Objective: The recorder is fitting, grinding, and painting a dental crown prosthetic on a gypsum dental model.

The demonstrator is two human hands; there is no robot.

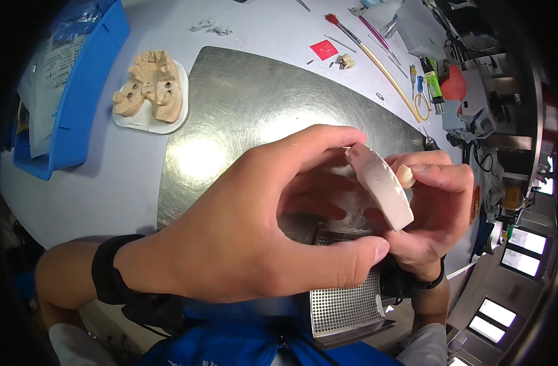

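Blue plastic bin (86, 79) is sitting at the far left of the white bench, and beside it beige dental stone casts (151, 88) are resting on a white tray (146, 122), well apart from the hands. Over the brushed steel plate (242, 97), the left hand (242, 238) is curling around a pale plaster dental model (382, 186), thumb underneath and fingertips on top, gripping it closed. The right hand (434, 207) is pinching a small tooth-shaped piece (405, 175) against the model's edge. That piece is looking barely held; a slip could be dropping it onto the perforated metal grid (343, 299) below. Brushes and hand tools (376, 55) are lying at the upper right.
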